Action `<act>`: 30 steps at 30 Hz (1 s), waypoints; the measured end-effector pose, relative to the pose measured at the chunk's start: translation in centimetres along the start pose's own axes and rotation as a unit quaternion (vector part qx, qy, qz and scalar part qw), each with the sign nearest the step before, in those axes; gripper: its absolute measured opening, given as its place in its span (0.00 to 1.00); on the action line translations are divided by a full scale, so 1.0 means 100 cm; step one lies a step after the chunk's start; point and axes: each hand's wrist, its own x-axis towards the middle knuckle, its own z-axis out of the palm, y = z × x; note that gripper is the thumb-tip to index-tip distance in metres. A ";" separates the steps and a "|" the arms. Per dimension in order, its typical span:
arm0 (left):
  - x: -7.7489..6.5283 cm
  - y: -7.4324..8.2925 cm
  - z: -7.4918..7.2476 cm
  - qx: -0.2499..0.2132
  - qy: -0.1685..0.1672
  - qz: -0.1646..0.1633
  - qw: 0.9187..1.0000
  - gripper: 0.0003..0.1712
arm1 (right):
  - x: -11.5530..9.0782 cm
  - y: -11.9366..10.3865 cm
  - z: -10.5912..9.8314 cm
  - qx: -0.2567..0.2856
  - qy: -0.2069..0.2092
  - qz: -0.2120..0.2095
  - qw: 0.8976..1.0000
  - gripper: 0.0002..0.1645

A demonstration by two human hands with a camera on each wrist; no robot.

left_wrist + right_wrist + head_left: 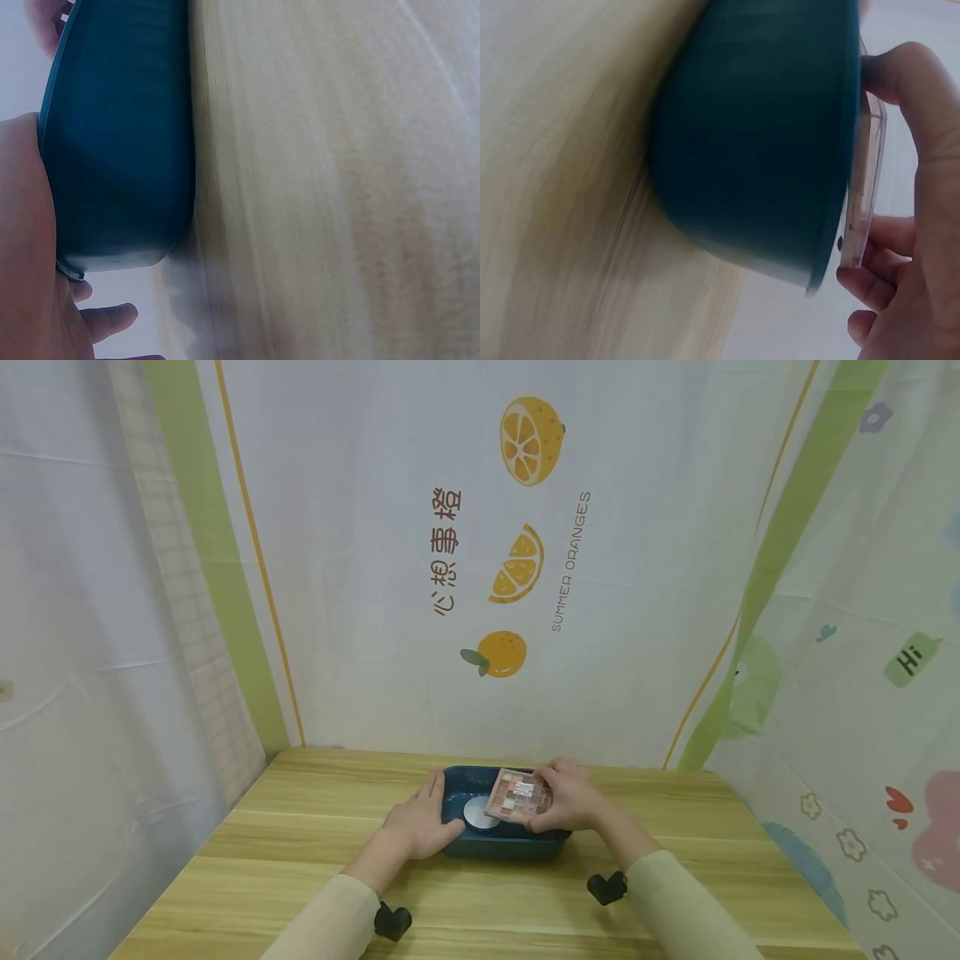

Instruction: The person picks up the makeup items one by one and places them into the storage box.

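A teal rectangular plastic basin (504, 850) stands on the wooden table. My left hand (420, 821) rests against its left end, thumb and fingers spread along the rim; in the left wrist view the fingers (109, 321) reach past the basin's end. My right hand (573, 797) holds an eyeshadow palette (516, 797), with a grid of pink and brown squares, by its right side. Tilted, the palette lies over the basin's right half. The right wrist view shows the palette's clear edge (866, 187) just above the rim. Inside the basin is a round, silvery-white disc (478, 811), partly covered by the palette.
The light wooden table (300, 860) extends on both sides of the basin. Behind it hangs a white curtain (375, 693) printed with oranges, and another printed curtain (847, 727) hangs on the right. Black wrist mounts (607, 888) sit near the sleeves.
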 end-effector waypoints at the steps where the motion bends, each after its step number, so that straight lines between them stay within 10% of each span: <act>1: 0.000 0.000 0.000 -0.001 0.000 0.000 1.000 0.60 | 0.001 0.000 0.002 0.001 -0.005 -0.004 1.000 0.56; 30: -0.002 0.002 -0.001 -0.012 0.002 0.000 1.000 0.60 | 0.014 -0.009 0.022 0.023 -0.080 -0.018 0.996 0.43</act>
